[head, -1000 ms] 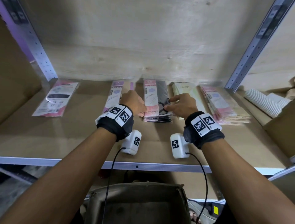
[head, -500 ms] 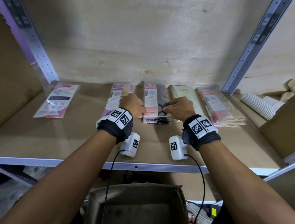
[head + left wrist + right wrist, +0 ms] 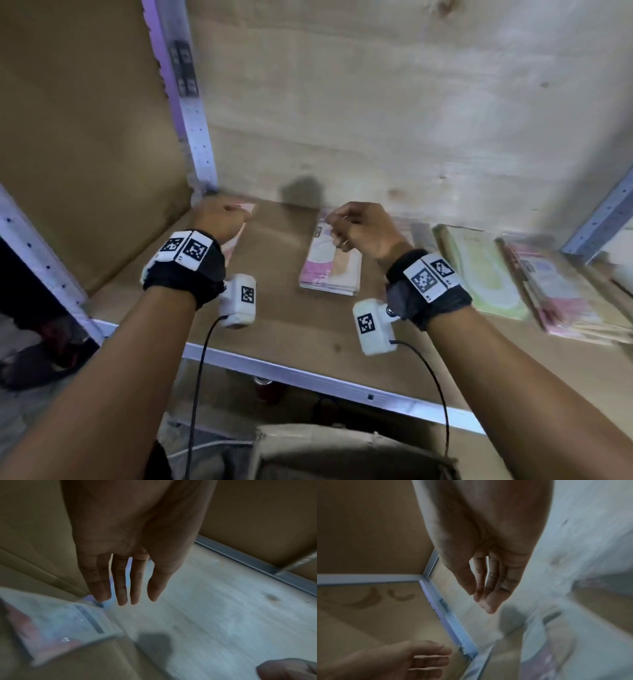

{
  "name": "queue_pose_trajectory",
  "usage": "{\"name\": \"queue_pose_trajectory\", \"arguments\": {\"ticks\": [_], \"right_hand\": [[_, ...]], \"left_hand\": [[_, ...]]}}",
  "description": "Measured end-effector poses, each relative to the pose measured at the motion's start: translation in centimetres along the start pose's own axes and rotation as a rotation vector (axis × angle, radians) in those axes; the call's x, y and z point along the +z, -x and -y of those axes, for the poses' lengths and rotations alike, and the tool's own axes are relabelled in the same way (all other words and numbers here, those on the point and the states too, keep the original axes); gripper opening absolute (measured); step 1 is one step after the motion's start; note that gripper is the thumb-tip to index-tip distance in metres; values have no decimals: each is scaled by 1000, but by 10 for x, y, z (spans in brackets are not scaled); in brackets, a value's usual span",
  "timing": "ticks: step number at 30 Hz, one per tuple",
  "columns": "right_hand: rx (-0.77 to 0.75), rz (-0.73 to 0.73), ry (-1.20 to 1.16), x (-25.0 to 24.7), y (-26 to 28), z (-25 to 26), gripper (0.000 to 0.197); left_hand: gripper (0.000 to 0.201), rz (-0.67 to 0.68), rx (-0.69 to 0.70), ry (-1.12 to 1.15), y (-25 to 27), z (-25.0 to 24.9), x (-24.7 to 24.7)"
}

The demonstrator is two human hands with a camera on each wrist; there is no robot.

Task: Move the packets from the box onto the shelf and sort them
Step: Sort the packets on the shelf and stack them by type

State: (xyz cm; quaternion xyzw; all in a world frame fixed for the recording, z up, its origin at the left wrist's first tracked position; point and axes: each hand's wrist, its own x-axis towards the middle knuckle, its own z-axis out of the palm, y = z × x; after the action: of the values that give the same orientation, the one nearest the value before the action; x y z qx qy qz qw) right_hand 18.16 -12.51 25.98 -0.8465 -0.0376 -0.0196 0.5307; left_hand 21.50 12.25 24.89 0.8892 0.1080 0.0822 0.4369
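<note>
Blurred packets lie in a row on the brown shelf. My left hand hovers over a pink packet at the shelf's far left, which it mostly hides. The left wrist view shows that hand with straight fingers holding nothing, and the packet below it. My right hand hangs above a pink-and-white stack. In the right wrist view its fingers are relaxed and empty. The cardboard box sits below the shelf, between my arms.
Cream-green packets and a pink stack lie further right. A perforated metal upright and a cardboard wall close off the left side. A plywood back panel stands behind. A metal rail edges the shelf front.
Both hands have let go of the black-and-pink stack and moved left and up. The view has swung left, and my left hand now hangs over the far-left packet.
</note>
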Motion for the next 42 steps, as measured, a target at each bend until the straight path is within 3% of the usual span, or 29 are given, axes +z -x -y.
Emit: {"name": "queue_pose_trajectory", "arguments": {"ticks": [3, 7, 10, 13, 15, 17, 20, 23, 25, 26, 29, 30, 31, 33, 35, 36, 38, 40, 42], "right_hand": [[94, 182, -75, 60, -23, 13, 8], [216, 315, -120, 126, -42, 16, 31], [269, 330, -143, 158, -50, 17, 28], [302, 284, -207, 173, -55, 19, 19], [306, 228, -139, 173, -55, 17, 34], [280, 215, 3, 166, -53, 11, 36], [278, 225, -35, 146, -45, 6, 35], [169, 186, -42, 115, -34, 16, 26], [39, 116, -5, 90, -26, 27, 20], [-35, 75, 44, 78, -21, 33, 19], [-256, -24, 289, 43, 1, 49, 11], [-329, -28, 378, 32, 10, 51, 20], [-390, -13, 472, 21, 19, 52, 29], [-425, 60, 570, 0, 36, 46, 40], [-371, 102, 416, -22, 55, 32, 42], [-350, 69, 299, -33, 62, 22, 36], [-304, -80, 200, -56, 72, -1, 24], [-179, -172, 229, -77, 76, -25, 28], [-23, -98, 150, -92, 77, -46, 31]], "left_hand": [[25, -15, -77, -116, -13, 36, -28], [43, 133, -50, -185, -15, 69, -41], [38, 232, -99, -229, -15, 84, -39], [27, 201, -147, -223, -18, 86, -42], [21, 193, -204, -114, -19, 86, -41], [23, 313, -310, 58, -13, 81, -36], [16, 483, -413, 203, 2, 68, -30], [26, 386, -352, 366, 7, 49, -30], [39, 270, -258, 546, 7, 31, -33], [51, 277, -213, 637, 8, 20, -36], [90, 460, -128, 874, 11, -10, -37], [95, 506, -114, 933, 12, -18, -34], [90, 527, -102, 985, 15, -26, -29], [54, 475, -91, 1051, 25, -36, -11], [17, 429, -111, 1012, 36, -43, 12], [10, 456, -124, 983, 43, -44, 24], [12, 562, -139, 941, 55, -47, 47], [17, 662, -130, 918, 68, -50, 68], [21, 729, -114, 919, 79, -56, 85]]}}
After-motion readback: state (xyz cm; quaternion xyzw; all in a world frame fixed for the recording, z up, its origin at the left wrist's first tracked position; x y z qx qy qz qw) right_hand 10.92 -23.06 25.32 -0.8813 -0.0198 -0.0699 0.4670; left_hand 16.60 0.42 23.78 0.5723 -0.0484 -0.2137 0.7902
